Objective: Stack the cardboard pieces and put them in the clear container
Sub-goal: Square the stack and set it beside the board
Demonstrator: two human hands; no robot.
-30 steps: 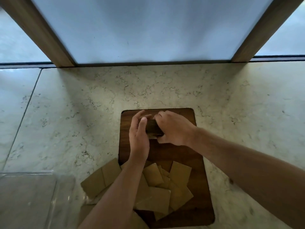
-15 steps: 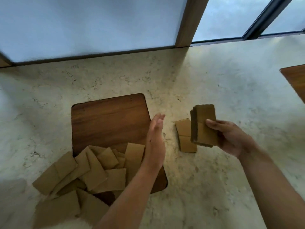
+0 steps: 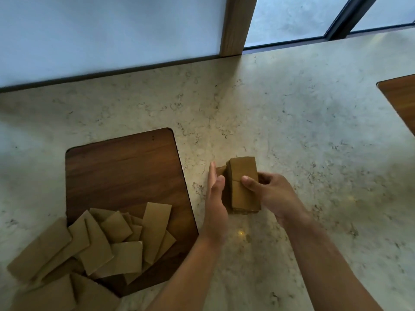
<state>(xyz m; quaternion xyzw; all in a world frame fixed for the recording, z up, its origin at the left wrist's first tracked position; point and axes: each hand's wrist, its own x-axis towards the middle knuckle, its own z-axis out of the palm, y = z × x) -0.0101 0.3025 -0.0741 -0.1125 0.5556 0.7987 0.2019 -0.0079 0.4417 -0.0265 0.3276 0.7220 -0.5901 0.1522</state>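
Gripped in the right hand (image 3: 272,194), thumb on top, a stack (image 3: 243,185) of cardboard sits on the counter (image 3: 314,135) at centre, while the left hand (image 3: 215,198), flat and holding nothing, presses its left side. Many loose pieces (image 3: 107,248) still lie scattered at 8 o'clock across the board (image 3: 121,167), so I judge the task well short of done. No container is in view.

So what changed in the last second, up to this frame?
The right hand carried the cardboard stack off the wooden board to the counter on the right; the left hand let go, then closed flat against its side. The loose cardboard pieces stayed scattered.
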